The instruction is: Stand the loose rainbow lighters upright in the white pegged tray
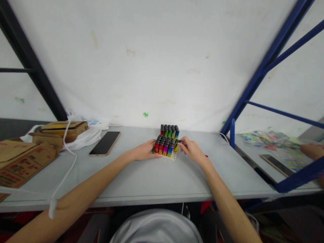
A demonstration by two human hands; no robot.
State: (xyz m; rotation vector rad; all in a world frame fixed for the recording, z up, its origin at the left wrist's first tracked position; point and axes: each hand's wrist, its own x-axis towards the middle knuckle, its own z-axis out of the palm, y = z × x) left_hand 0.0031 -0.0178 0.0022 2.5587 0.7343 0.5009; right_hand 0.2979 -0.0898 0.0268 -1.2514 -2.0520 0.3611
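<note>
Upright lighters [164, 148] in red, pink, purple and blue, with black tops, fill most of a white tray [174, 157]. My left hand [143, 151] grips the tray's left side, its thumb along the front edge. At the tray's right side my right hand [191, 149] pinches a tilted yellow lighter [176, 147] by its upper end. Whether its lower end sits in a slot, I cannot tell. Empty slots show at the front right corner. Right behind stands a second block of lighters [169, 131], its lower part hidden by the front one.
A phone [105, 143] lies on the grey table [152, 182] to the left. Beyond it are opened cardboard boxes [30, 157], white plastic and a white cable [72, 152]. Past the blue frame [253, 87] at right are another person's hand [312, 151], a phone [277, 164] and plastic bags [270, 140].
</note>
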